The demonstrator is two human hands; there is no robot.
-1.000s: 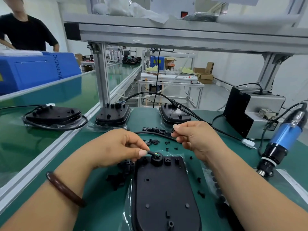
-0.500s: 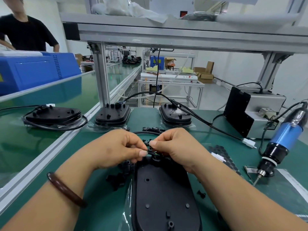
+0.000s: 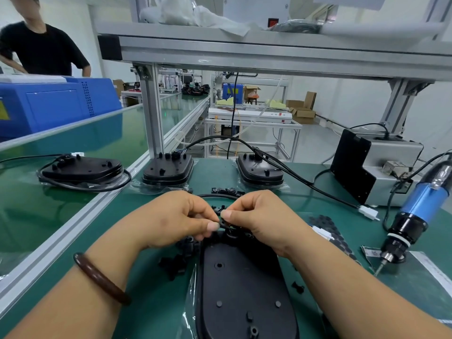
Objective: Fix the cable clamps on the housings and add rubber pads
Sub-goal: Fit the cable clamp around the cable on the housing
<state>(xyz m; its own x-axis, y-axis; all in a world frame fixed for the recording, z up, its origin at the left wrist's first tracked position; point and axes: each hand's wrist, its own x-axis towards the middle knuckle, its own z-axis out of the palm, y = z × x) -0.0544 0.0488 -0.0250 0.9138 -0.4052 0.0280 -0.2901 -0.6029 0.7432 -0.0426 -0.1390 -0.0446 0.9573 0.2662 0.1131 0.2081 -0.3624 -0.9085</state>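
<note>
**A:** What's on the green bench mat?

**B:** A black oval plastic housing, nearest the person. A blue-bodied electric screwdriver stands tilted at the right, with a sheet of black rubber pads between them.

**A:** And the hands?

**B:** The left hand and right hand are close together at the housing's far end, both pinching a thin black cable. Loose black clamp pieces lie just left of the housing.

**A:** Any writing?

**B:** There's a white label by the driver's tip, too blurred to read.

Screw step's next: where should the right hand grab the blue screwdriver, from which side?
Wrap the screwdriver's blue barrel, coming from its left. It stands bit-down, leaning up to the right; cable leaves the top, black collar and bit sit below, so the barrel looks the cleanest hold.
</note>
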